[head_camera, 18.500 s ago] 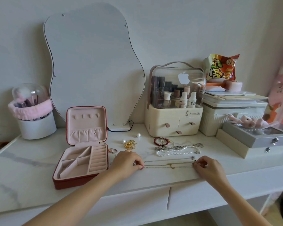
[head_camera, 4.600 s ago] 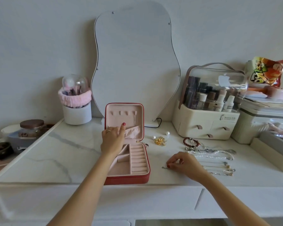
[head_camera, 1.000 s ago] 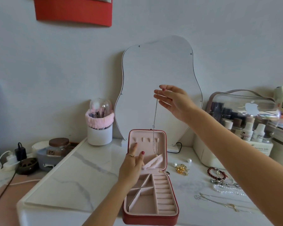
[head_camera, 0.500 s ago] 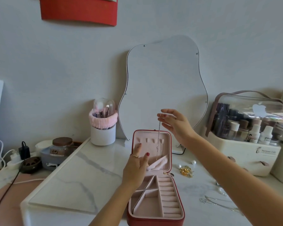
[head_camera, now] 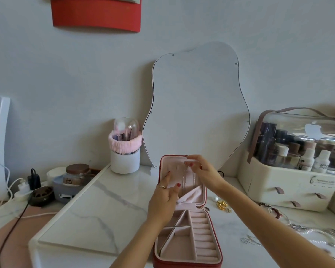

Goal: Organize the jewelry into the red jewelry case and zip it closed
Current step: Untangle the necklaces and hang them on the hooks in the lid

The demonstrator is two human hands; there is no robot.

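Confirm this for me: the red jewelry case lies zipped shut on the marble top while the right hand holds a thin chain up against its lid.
Not quite. The head view shows the red jewelry case lying open, lid upright and the pink tray compartments exposed. The rest holds: it sits on the marble top, and the right hand pinches a thin chain against the lid's lining.

White marble tabletop (head_camera: 97, 215), open red jewelry case (head_camera: 188, 260), brush holder (head_camera: 124, 160), cosmetics organizer (head_camera: 290, 184)
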